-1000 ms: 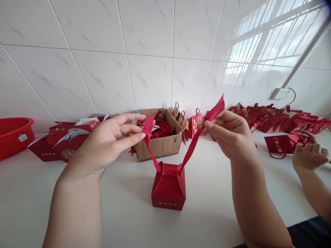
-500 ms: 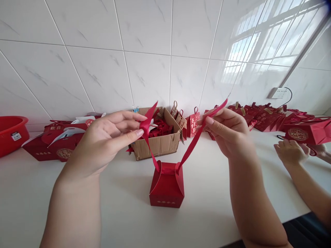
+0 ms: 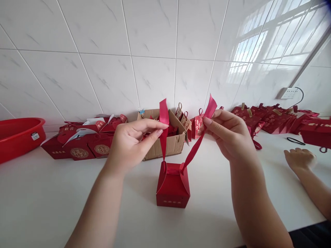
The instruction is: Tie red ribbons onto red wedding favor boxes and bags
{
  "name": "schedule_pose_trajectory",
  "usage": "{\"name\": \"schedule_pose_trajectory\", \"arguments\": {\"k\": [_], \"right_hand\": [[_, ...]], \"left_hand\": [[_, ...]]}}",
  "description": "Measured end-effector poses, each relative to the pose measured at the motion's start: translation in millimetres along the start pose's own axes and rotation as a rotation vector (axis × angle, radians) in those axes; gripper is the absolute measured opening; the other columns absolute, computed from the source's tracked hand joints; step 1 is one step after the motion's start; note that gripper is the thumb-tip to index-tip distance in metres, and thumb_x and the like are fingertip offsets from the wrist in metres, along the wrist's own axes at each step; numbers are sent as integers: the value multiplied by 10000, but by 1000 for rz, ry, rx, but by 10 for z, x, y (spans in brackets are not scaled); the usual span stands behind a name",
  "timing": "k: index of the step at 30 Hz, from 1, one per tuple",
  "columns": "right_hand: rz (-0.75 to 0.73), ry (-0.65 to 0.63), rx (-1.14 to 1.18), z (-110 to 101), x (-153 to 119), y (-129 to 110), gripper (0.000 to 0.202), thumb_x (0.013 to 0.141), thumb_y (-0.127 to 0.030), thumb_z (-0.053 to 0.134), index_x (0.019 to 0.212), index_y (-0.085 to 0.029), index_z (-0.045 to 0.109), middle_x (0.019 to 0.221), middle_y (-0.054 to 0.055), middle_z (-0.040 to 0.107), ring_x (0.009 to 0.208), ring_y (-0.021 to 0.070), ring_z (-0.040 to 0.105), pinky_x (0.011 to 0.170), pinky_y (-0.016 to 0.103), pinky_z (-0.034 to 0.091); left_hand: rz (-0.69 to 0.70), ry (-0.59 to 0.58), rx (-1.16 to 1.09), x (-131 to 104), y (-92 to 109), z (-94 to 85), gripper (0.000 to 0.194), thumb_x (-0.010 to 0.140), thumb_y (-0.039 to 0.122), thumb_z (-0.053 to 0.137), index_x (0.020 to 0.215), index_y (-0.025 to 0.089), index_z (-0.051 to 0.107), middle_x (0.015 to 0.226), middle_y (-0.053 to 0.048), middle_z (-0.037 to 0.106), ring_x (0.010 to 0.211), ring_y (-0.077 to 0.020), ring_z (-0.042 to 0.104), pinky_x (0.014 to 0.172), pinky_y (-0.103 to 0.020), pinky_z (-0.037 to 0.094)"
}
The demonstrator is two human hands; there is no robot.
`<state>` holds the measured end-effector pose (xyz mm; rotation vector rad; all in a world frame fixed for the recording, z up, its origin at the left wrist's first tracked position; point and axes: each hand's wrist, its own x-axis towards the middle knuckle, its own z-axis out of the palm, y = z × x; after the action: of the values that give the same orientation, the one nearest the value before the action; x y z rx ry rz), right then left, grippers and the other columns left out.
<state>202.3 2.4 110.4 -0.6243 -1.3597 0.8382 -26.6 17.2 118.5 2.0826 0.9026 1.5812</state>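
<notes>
A small red gift box [image 3: 172,187] with gold lettering stands upright on the white table in front of me. One red ribbon [image 3: 193,151] passes through the holes at its top, and both ends rise from it in a V. My left hand [image 3: 137,139] pinches one end between thumb and forefinger, with a short tip sticking up above the fingers. Higher on the right, my right hand [image 3: 226,132] pinches the other end the same way, its tip pointing up. Both stretches of ribbon look fairly taut.
Behind the gift box sits a cardboard box [image 3: 165,146] holding red ribbons. Several red boxes [image 3: 82,148] and a red basin [image 3: 20,137] are at left. Red gift bags [image 3: 274,120] line the wall at right, near a co-worker's hand [image 3: 301,159] and a black loop [image 3: 296,141].
My left hand has moved right, closer to my right hand, and its ribbon end now stands more upright. The right ribbon tip points up more steeply. The view has shifted slightly left.
</notes>
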Motion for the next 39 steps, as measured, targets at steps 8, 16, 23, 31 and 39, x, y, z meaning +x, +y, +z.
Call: {"name": "schedule_pose_trajectory", "arguments": {"k": [8,16,23,31,39], "right_hand": [[-46,88,-70,245,39,-44,93,810,-280,702,773,-200,674,704,1,653,652,122,614,605,253,514],[-101,171,-97,350,40,-18,104,790,-282,709,748,-201,660,720,5,662,652,128,617,588,260,505],[-122,185,-70,392,54,4,88,792,-253,709,742,-202,658,681,-12,648,601,98,586,552,234,477],[-126,176,-69,404,35,0,99,804,-252,695,746,-197,638,687,-4,664,624,109,624,579,239,514],[-21,-9,-113,404,34,13,97,812,-251,673,819,-160,639,668,-5,660,493,90,589,471,224,485]], "left_hand": [[96,9,-83,-29,-67,111,291,826,161,653,1070,311,704,1040,-1,726,835,-142,651,711,-265,554],[174,39,-155,-44,-57,197,334,818,116,658,1078,320,706,1094,-9,711,951,-171,646,804,-307,547],[192,61,-193,-48,-80,225,354,802,79,668,1069,309,709,1053,-4,717,858,-133,658,804,-284,568],[172,57,-189,-55,-59,231,314,808,100,666,1068,272,703,1084,-31,715,931,-174,676,854,-329,576],[104,-47,-336,-51,-17,272,275,818,132,681,1054,233,580,843,9,723,792,-118,696,686,-201,579]]}}
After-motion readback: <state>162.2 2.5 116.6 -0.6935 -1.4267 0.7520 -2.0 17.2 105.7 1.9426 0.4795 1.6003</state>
